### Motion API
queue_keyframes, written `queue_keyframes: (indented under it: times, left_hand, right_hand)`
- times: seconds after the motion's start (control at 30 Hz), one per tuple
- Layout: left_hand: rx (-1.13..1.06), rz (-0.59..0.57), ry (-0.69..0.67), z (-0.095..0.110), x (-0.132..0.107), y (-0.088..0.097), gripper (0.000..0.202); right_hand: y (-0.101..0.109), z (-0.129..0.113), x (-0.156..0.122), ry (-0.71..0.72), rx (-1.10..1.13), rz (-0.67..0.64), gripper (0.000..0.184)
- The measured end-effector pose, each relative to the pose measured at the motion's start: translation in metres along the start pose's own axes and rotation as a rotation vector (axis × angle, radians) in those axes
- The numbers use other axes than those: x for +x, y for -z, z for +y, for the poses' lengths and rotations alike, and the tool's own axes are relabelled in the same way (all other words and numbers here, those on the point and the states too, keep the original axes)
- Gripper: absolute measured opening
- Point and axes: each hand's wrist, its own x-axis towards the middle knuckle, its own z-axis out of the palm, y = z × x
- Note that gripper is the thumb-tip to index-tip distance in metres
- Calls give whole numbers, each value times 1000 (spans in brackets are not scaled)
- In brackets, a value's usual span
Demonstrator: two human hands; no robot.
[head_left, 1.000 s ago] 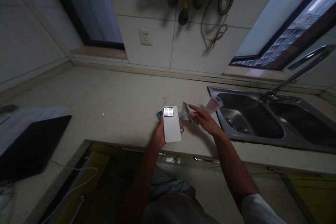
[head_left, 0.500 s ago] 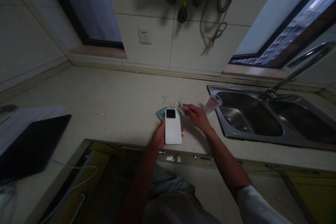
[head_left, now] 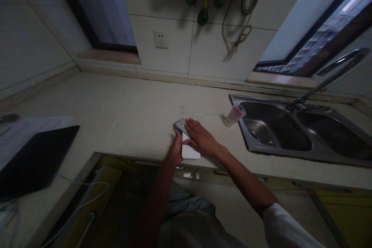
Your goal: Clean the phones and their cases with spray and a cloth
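Your right hand (head_left: 201, 138) lay spread flat, palm down, over a white smartphone (head_left: 191, 152) and a teal-edged glassy pane (head_left: 180, 125), while your left hand (head_left: 176, 149) curled around their edge, its grip partly hidden. The pane showed beside your right fingertips and the phone's white back showed nearer you, so the two were only partly stacked. A pink-and-white squeeze tube (head_left: 235, 115) stood on the surface (head_left: 122, 108) right of your right hand, beside a steel sink (head_left: 261, 148).
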Motion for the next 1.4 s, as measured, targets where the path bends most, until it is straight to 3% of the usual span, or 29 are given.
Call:
queue_keyframes:
  times: [0.2,0.3,0.4,0.53,0.67,0.8,0.9,1.03,1.23,1.4]
  left_hand:
    - [-95,-40,-32,1,-1,11,94]
    - [-134,-49,-74,3,-4,15,95]
    - [-151,-36,-102,4,-4,16,90]
    - [-176,-38,-94,3,2,14,81]
    - [-163,-33,-87,0,5,12,64]
    - [-138,-28,-27,-2,2,13,57]
    - [-155,-25,-55,-1,-1,13,55]
    - [-197,7,-117,0,0,17,55]
    - [-184,-72,-1,-1,1,29,61]
    - [-183,-49,9,-1,3,30,57]
  right_hand:
    - [0,-28,-22,205,54,-104,74]
    - [2,-34,-38,260,73,-136,70]
    - [1,-33,-49,221,56,-116,70]
    - [-5,-24,-49,67,-9,-19,72]
    - [-10,-12,-29,-69,-39,93,80]
    - [-11,-7,-5,-114,-45,139,83]
    - [-14,-12,-2,-95,-80,148,86]
    - [-24,-31,-27,-5,-131,85,88]
    - [-37,-64,-70,120,-163,-22,88]
    - [-30,-57,-54,99,-168,9,79]
